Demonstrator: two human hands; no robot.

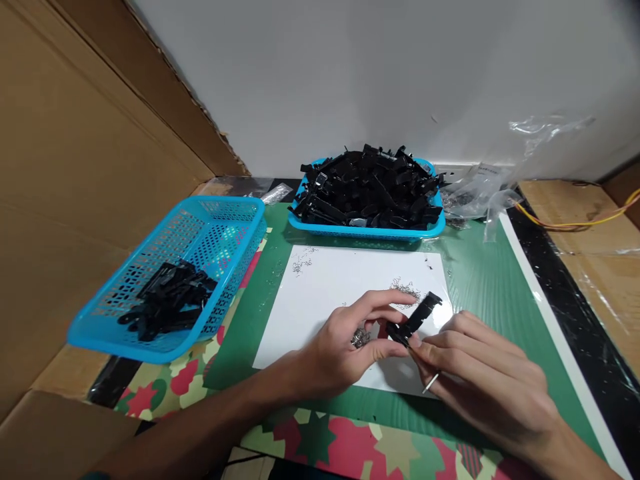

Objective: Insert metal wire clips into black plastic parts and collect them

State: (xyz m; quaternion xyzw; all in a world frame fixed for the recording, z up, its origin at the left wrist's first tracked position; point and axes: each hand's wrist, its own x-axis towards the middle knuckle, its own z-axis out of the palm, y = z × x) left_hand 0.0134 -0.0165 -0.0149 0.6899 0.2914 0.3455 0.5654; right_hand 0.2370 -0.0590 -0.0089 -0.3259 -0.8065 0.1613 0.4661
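Note:
A slim black plastic part (420,316) with a small notched end is raised over the white sheet (320,293). My left hand (350,340) grips its lower end between thumb and fingers. Close on the right, my right hand (480,373) is closed, its thumb and forefinger against the same end of the part. A thin pale rod (431,382) sticks out below the right fingers; what its other end is like is hidden. Small wire springs lie in one pile (359,337) by the left palm and another pile (405,291) behind the fingers.
A blue basket (367,233) heaped with black parts stands at the back. Another blue basket (220,320) on the left holds fewer parts. Clear plastic bags (480,190) lie at the back right, near yellow and red wires (575,223). Cardboard (90,167) walls off the left side.

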